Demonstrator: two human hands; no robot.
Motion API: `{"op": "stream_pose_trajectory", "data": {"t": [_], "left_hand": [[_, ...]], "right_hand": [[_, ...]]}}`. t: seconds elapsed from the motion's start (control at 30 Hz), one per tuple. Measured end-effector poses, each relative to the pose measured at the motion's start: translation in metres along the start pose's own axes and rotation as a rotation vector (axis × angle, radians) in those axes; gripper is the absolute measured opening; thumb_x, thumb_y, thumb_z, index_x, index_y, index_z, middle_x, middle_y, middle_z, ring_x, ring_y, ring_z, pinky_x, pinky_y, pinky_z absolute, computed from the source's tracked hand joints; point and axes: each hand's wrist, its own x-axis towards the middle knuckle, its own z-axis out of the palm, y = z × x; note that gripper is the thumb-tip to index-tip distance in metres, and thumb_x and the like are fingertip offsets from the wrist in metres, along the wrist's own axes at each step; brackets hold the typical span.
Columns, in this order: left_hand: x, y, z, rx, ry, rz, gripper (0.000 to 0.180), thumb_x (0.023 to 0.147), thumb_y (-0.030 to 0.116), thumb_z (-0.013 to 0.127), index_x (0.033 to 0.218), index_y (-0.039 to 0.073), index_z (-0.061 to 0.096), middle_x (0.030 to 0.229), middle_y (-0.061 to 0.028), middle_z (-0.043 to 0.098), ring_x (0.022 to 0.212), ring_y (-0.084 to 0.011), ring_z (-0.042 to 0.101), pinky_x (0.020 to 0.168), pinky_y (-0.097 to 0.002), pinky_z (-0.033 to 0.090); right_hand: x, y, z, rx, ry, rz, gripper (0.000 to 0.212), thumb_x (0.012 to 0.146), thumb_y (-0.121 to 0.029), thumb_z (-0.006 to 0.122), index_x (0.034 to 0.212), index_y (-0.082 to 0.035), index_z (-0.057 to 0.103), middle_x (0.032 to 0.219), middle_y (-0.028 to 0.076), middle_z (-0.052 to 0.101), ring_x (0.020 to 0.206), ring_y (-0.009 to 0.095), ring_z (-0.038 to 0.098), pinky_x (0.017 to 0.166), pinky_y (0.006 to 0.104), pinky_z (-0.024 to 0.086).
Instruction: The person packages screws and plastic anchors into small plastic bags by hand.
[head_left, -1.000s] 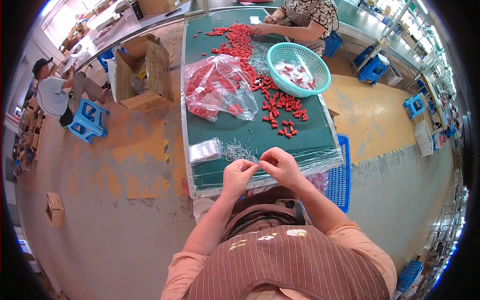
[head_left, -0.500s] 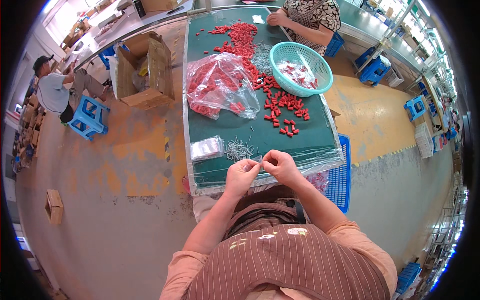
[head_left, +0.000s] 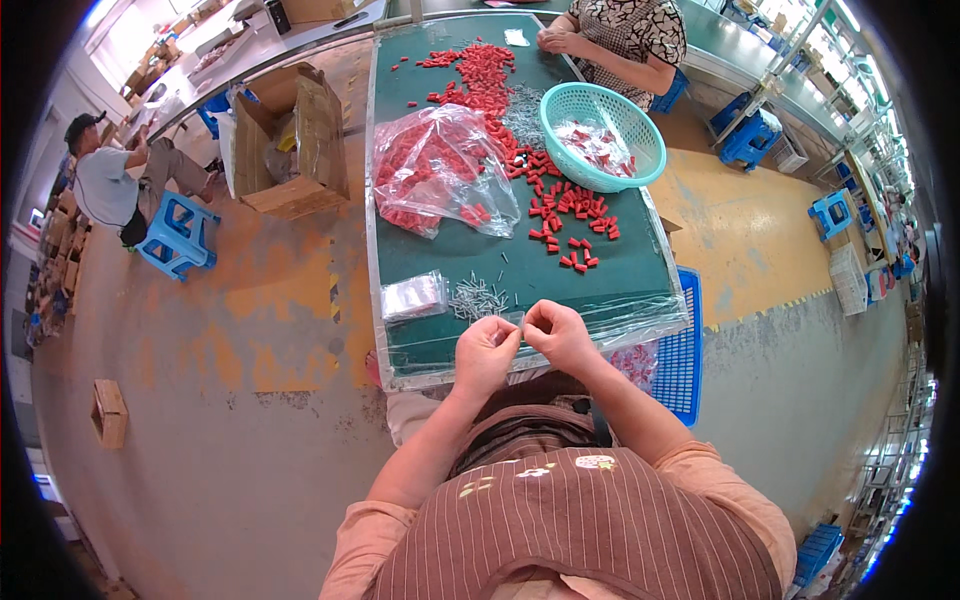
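Over the near edge of the green table (head_left: 600, 285), my left hand (head_left: 484, 352) and my right hand (head_left: 560, 334) meet with fingers pinched. Between the fingertips shows a bit of a small clear plastic bag (head_left: 516, 318); most of it is hidden. Just beyond my left hand lies a loose pile of small grey metal screws (head_left: 478, 298). A stack of clear plastic bags (head_left: 414, 297) sits to its left. Farther off, red plastic caps (head_left: 575, 210) are scattered, and a large clear bag (head_left: 440, 165) full of red pieces rests at the left.
A turquoise basket (head_left: 602, 138) with small filled bags stands at the table's right edge. A co-worker (head_left: 630, 50) sits at the far right side. Below the right edge is a blue crate (head_left: 680, 350). An open cardboard box (head_left: 290, 140) and a seated person (head_left: 110, 180) are left.
My hands stay close together at the same spot, with only slight finger movement. The co-worker's hands have shifted a little at the far edge.
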Motion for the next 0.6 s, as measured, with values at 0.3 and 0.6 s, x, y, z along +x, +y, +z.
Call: {"op": "stream_pose_trajectory", "data": {"t": [0.3,0.6], "left_hand": [[-0.007,-0.013,0.011,0.016,0.204,0.133,0.011,0.082,0.004,0.066,0.073,0.003,0.061,0.066,0.0058,0.05,0.06,-0.0019,0.04,0.051,-0.0204,0.033],[-0.008,-0.005,0.004,-0.082,0.198,0.015,0.008,0.086,0.006,0.063,0.08,0.001,0.059,0.068,0.0039,0.05,0.061,-0.0034,0.041,0.053,-0.0214,0.036]], "right_hand": [[-0.008,-0.009,0.019,-0.042,0.171,-0.021,0.015,0.078,-0.011,0.063,0.083,0.002,0.058,0.071,0.016,0.06,0.065,0.027,0.059,0.062,0.0361,0.047],[-0.006,0.012,0.018,0.032,0.152,-0.073,0.009,0.08,-0.005,0.061,0.078,0.0,0.055,0.066,-0.002,0.052,0.06,0.005,0.046,0.052,0.0228,0.039]]}}
